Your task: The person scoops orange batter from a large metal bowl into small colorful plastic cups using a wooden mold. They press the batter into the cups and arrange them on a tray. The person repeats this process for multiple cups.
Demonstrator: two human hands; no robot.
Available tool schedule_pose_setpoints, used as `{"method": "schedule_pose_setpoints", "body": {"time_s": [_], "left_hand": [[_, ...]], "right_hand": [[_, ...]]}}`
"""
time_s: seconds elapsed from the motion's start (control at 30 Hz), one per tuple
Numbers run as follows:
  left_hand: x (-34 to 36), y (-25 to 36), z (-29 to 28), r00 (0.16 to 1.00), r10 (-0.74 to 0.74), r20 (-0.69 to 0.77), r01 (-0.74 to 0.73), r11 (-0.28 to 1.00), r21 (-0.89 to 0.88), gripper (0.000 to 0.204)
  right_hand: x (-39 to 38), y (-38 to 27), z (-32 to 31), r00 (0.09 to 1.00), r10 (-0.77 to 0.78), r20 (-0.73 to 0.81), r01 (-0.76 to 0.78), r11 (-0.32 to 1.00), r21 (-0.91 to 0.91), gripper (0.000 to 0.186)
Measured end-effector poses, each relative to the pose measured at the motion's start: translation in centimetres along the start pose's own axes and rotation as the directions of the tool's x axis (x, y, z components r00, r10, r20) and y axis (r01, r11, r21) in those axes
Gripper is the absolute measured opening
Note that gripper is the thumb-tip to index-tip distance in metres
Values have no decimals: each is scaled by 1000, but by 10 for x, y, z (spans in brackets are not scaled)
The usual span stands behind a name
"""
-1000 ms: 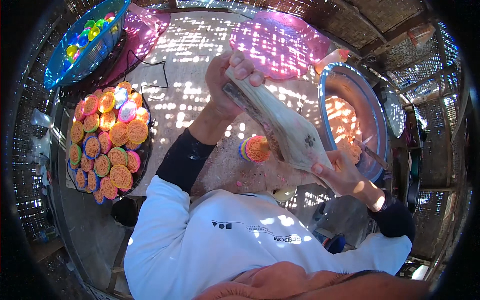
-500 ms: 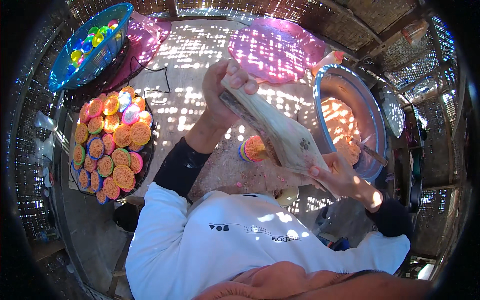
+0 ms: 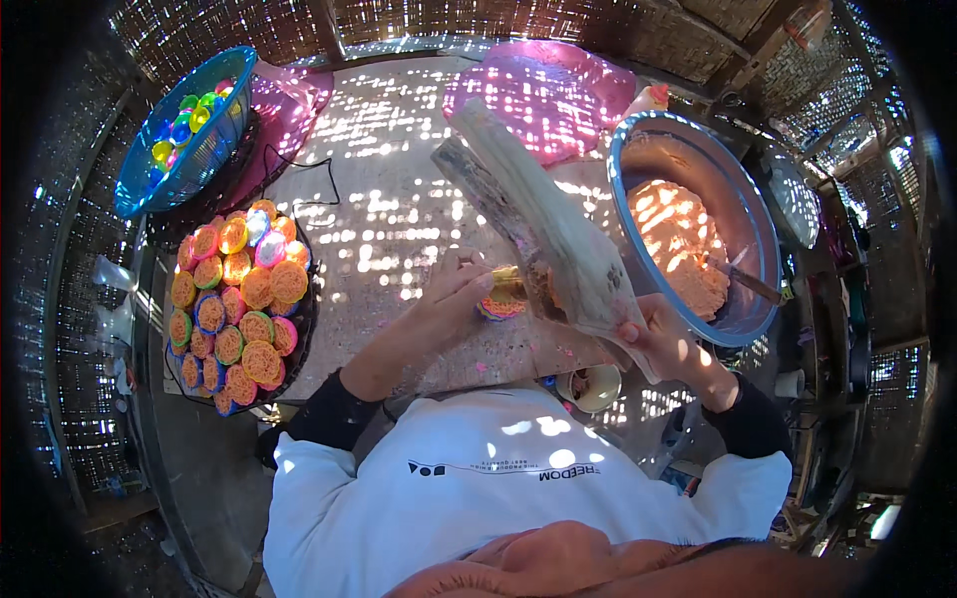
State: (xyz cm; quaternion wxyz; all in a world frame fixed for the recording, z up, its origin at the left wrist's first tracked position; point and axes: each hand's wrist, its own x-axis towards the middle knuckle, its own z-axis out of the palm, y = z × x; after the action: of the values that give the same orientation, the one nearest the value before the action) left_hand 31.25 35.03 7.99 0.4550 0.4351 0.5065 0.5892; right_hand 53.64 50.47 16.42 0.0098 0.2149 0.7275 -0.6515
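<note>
My right hand (image 3: 658, 339) grips the lower end of a long, pale, weathered wooden tool (image 3: 553, 234), made of two thick bars, held slanting over the worktable (image 3: 359, 229). A short gold cylinder (image 3: 506, 284) is under the tool's middle, and my left hand (image 3: 459, 289) is closed at its left end. Just below the cylinder, partly hidden, lies an orange stringy disc with coloured rims (image 3: 498, 311). At the left, many similar orange discs in bright cups (image 3: 229, 319) cover a dark round tray. A blue-grey basin (image 3: 758, 254) of orange dough (image 3: 673, 244) with a handled tool stands at the right.
A blue mesh basket (image 3: 150, 204) with coloured plastic cups is at the back left, beside pink sheeting (image 3: 294, 105) and a black cord. Another pink sheet (image 3: 518, 80) lies at the back. A pale container (image 3: 593, 394) sits below the front edge. Woven walls (image 3: 179, 40) surround everything.
My left hand has left the upper end of the wooden tool and moved down to the gold cylinder. My right hand still holds the tool's lower end.
</note>
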Motion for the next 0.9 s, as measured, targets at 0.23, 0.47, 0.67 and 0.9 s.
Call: {"method": "schedule_pose_setpoints", "body": {"time_s": [0.23, 0.47, 0.67, 0.9], "left_hand": [[-12, -12, -1, 968, 235, -89, -96, 674, 732, 21], [0, -13, 0, 904, 427, 0, -80, 171, 982, 19], [15, -11, -1, 884, 465, -51, 4, 101, 995, 17], [30, 36, -1, 903, 426, 51, -179, 265, 947, 37]], "right_hand": [[14, 12, -8, 996, -23, -84, 9, 988, -156, 71], [11, 13, -13, 989, -24, -145, 14, 997, -72, 65], [3, 17, -15, 987, -37, -154, 37, 999, -5, 62], [7, 15, -4, 967, -160, -196, 156, 987, -40, 51]]}}
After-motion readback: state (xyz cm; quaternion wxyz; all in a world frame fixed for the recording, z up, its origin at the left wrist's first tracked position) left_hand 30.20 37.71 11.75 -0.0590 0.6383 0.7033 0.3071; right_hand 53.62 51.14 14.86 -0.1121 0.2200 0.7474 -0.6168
